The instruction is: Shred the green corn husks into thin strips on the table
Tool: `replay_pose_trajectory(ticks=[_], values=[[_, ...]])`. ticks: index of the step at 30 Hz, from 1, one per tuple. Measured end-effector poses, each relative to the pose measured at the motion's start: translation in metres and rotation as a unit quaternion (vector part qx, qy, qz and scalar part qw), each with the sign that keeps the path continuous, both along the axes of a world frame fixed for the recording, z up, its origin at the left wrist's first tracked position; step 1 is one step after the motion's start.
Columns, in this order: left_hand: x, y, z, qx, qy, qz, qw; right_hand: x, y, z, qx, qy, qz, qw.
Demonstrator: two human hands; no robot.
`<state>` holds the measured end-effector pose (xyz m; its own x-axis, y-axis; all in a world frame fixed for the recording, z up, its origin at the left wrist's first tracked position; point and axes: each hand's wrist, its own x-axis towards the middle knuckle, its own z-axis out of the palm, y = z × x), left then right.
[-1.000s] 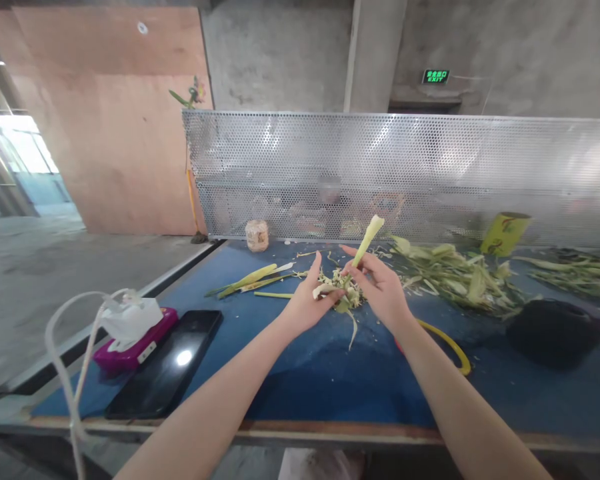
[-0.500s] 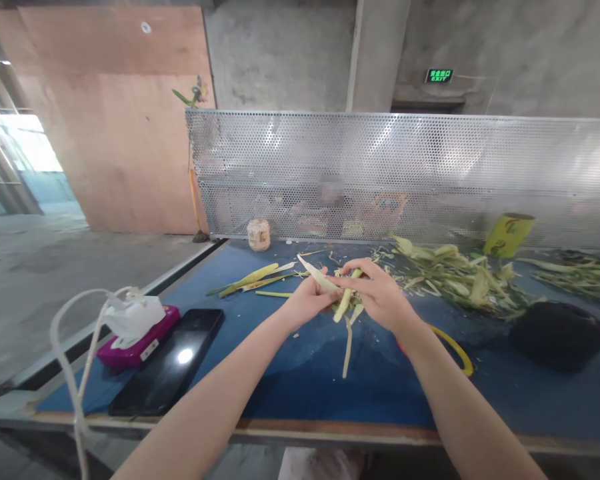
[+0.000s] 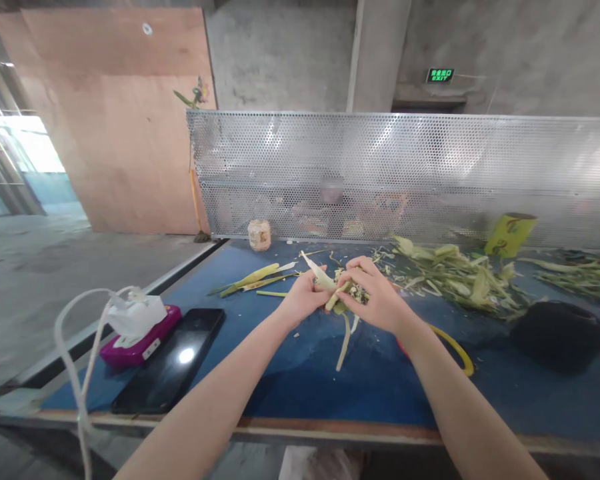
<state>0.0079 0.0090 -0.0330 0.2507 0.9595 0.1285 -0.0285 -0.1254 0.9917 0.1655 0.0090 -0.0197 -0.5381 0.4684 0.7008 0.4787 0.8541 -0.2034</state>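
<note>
Head view: left hand (image 3: 303, 299) pinches a pale corn husk (image 3: 321, 275), long axis slanting up-left from between both hands. Right hand (image 3: 379, 298) grips a folded green husk strip (image 3: 336, 299) crossing near its lower end, above the blue surface (image 3: 360, 393).

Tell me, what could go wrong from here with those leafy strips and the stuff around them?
The pale strip in the left hand looks thin, so it might tear if bent hard. The green piece at the right hand could slip loose, as only fingertips seem to grip it. And the white cable hangs over the table's edge, so a snag might tug the purple box.
</note>
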Motion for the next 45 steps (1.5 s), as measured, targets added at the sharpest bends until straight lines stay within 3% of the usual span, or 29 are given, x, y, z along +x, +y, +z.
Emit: replay_pose_trajectory(ticks=[7,23,30,38,45], values=[[0.0,-0.002,0.003,0.008,0.026,-0.002,1.0,0.0,-0.003,0.002,-0.012,0.0,0.009,1.0],[-0.001,0.006,-0.007,0.037,0.071,0.044,0.996,-0.002,-0.001,0.0,-0.007,-0.056,0.002,0.998],[-0.002,0.005,-0.004,0.049,0.019,0.027,0.998,-0.009,-0.001,-0.006,0.0,-0.073,0.012,0.997],[-0.003,0.007,-0.005,0.063,0.008,0.06,0.996,-0.01,-0.001,-0.002,-0.007,-0.087,0.01,0.996],[-0.004,0.01,-0.008,0.052,-0.024,0.076,0.995,-0.013,-0.001,-0.008,0.02,-0.112,-0.051,0.992]])
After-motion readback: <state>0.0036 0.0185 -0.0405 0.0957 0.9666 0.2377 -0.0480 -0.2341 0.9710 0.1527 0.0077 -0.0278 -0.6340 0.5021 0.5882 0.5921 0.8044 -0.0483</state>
